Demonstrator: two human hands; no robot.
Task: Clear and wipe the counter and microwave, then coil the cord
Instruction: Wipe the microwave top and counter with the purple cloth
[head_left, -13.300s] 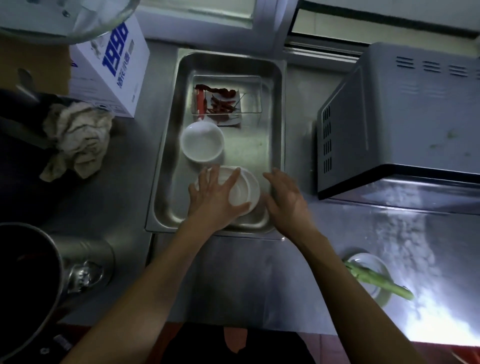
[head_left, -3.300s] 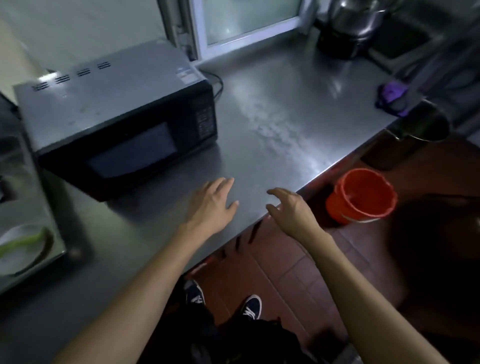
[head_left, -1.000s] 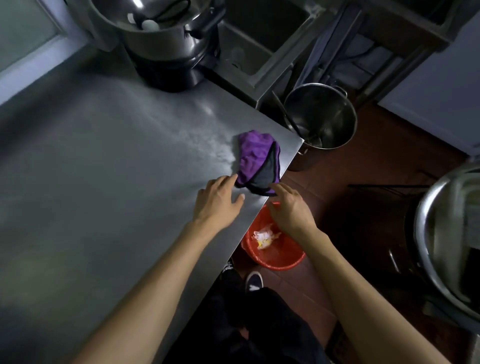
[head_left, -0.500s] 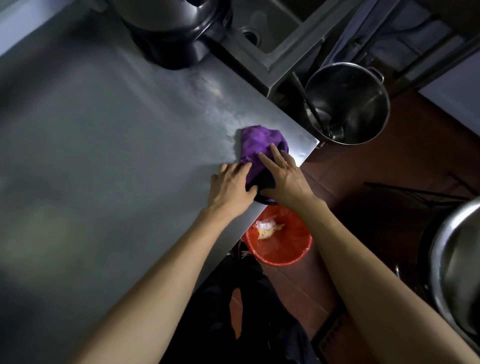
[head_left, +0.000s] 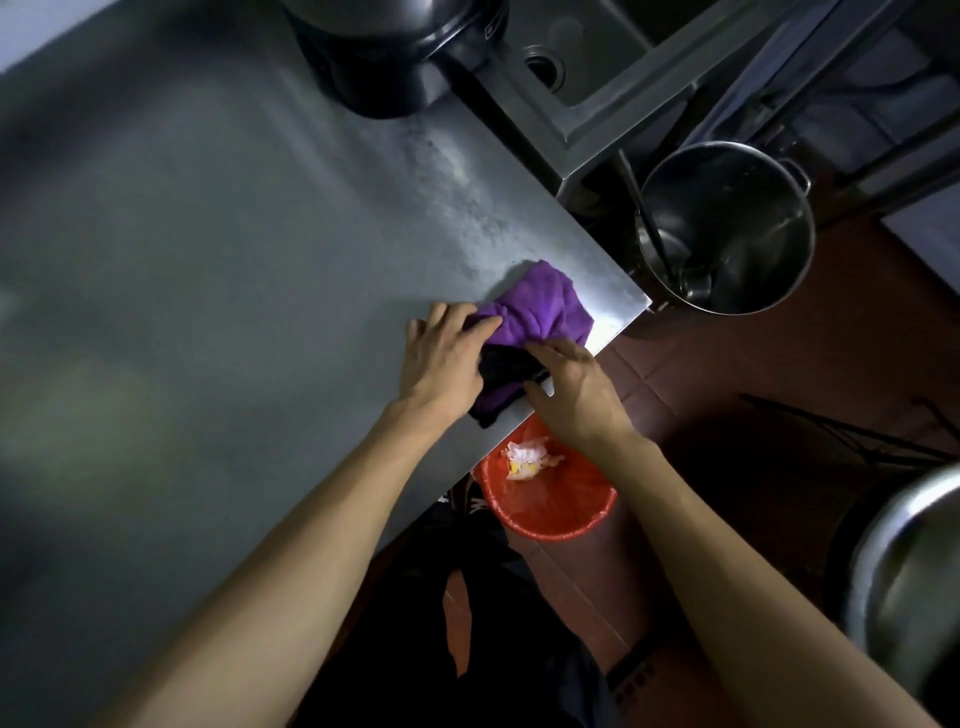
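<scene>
A: What's the biggest thing here?
B: The steel counter (head_left: 208, 260), running off the picture to the left of both hands. Its far corner ends just past the fingertips.

A: And beyond that corner?
B: A sink (head_left: 582, 78), cut off at the top, and a dark appliance (head_left: 384, 47) of which only the base shows. Right of the hands an open steel pot (head_left: 727, 228) stands lower down, with a handle leaning inside; what it belongs to is hard to make out.

A: Below the hands?
B: A red bucket (head_left: 550, 499) on the floor, its near rim hidden by the counter edge and the right wrist, with pale scraps inside.

A: The cloth?
B: The purple cloth (head_left: 540, 306) lies bunched at the counter's corner, with a black part between the hands.

A: The hands?
B: The left hand (head_left: 447, 358) rests on the cloth's left side, fingers laid over it and slightly bent. The right hand (head_left: 576, 384) curls fingers and thumb round the black part; the fingertips are hidden in the folds.
</scene>
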